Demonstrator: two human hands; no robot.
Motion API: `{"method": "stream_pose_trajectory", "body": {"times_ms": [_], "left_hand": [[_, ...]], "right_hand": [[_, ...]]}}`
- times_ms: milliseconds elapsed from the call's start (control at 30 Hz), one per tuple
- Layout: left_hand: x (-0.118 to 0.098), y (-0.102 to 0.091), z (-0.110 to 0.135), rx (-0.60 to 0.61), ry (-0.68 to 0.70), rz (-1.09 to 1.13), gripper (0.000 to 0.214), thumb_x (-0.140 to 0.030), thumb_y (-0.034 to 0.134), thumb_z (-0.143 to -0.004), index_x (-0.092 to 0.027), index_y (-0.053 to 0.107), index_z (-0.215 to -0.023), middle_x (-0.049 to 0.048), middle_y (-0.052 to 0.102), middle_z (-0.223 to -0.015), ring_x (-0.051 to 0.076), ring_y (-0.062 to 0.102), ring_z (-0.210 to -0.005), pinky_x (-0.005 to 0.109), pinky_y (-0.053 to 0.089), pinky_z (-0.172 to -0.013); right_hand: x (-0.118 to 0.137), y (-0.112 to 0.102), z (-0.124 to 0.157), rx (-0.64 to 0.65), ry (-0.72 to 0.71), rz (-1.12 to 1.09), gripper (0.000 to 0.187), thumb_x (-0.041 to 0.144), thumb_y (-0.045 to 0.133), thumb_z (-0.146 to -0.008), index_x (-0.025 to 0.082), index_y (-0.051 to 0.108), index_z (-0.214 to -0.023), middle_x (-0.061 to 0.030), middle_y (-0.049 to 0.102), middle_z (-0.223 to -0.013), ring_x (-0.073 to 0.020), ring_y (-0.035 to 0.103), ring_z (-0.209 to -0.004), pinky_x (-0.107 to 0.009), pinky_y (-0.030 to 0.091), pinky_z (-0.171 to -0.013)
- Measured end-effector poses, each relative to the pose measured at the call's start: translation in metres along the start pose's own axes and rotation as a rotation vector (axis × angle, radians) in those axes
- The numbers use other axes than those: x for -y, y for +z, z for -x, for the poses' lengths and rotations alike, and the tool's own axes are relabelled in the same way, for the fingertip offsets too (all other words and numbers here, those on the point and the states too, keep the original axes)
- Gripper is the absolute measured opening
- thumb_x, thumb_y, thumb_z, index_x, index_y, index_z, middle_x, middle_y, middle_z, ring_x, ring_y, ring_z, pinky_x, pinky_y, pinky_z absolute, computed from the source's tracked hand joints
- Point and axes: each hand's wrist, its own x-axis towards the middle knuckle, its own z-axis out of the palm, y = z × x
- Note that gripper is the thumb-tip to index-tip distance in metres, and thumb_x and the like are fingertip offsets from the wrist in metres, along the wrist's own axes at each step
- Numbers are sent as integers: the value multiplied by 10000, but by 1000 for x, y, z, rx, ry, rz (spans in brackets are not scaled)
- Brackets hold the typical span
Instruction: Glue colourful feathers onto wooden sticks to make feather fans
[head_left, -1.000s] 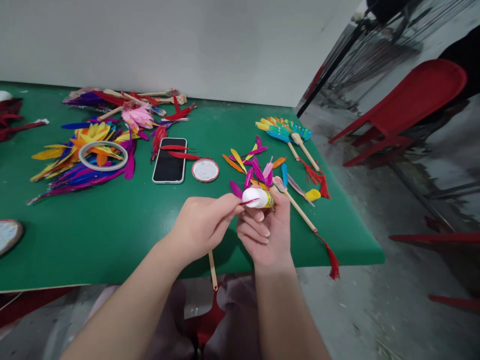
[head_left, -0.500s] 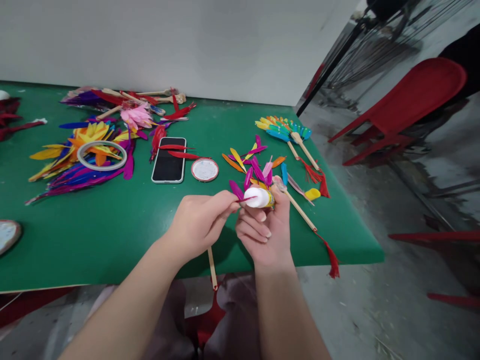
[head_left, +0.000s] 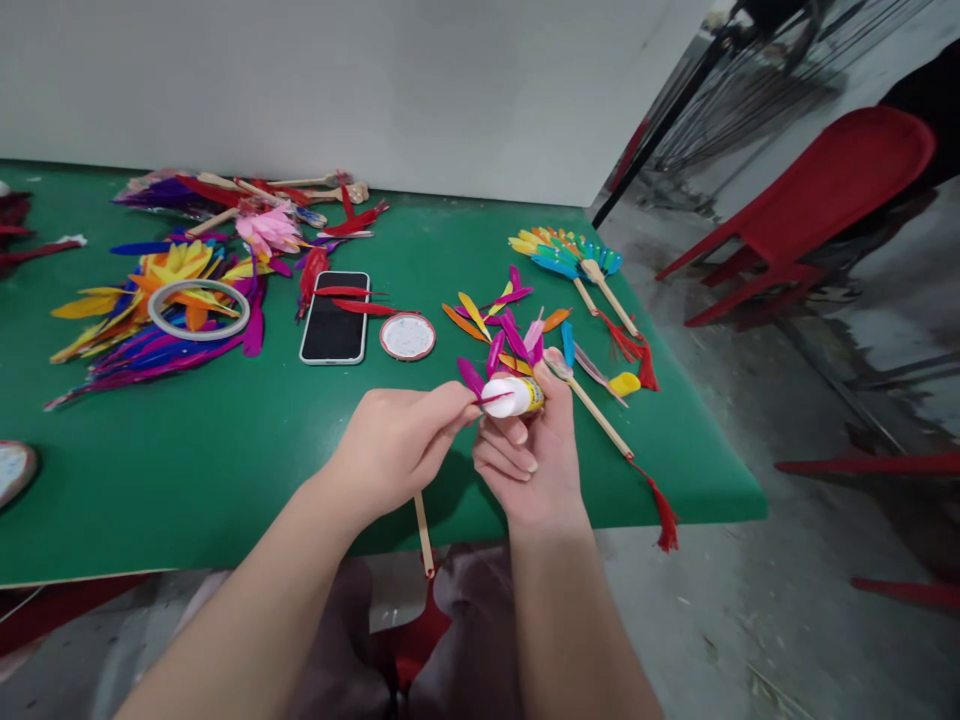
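My left hand point(head_left: 409, 440) is closed, pinching a thin magenta feather point(head_left: 491, 399) between thumb and fingertips. The feather lies against the white end of a small glue bottle point(head_left: 511, 397) with a yellow label, which my right hand point(head_left: 529, 450) grips. Just behind the hands, loose magenta, orange and yellow feathers point(head_left: 510, 325) lie scattered on the green table point(head_left: 292, 450). A wooden-handled fan piece point(head_left: 600, 418) with a red tassel rests right of my right hand. Another wooden stick point(head_left: 424, 535) pokes out below my left hand over the table edge; its upper part is hidden.
A phone point(head_left: 334, 318) with red feathers across it lies beside a round white-topped lid point(head_left: 407, 337). To the left, a tape roll point(head_left: 199, 310) sits on a feather pile. Feathered fans point(head_left: 574, 255) lie at the back right. A red chair point(head_left: 817, 210) stands beyond.
The feather and glue bottle have barely shifted; both hands keep their hold. The camera view has moved slightly.
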Motion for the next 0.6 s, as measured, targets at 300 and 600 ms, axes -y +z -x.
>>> {"method": "stream_pose_trajectory", "body": {"times_ms": [300, 600], "left_hand": [[0, -2, 1, -63, -18, 16, 259, -258, 315, -922, -180, 495, -753, -53, 523, -497, 67, 473, -429, 175, 312, -446], [-4, 1, -2, 14, -170, 177, 269, -279, 319, -919, -188, 470, -715, -71, 506, -494, 59, 493, -427, 162, 330, -438]], "right_hand": [[2, 1, 0, -93, -61, 51, 369, 404, 541, -767, 149, 556, -500, 62, 418, -288, -12, 215, -200, -111, 146, -205], [1, 0, 0, -97, -48, 75, 341, 419, 559, -743, 152, 593, -533, 60, 427, -275, -20, 234, -189, -120, 143, -205]]}}
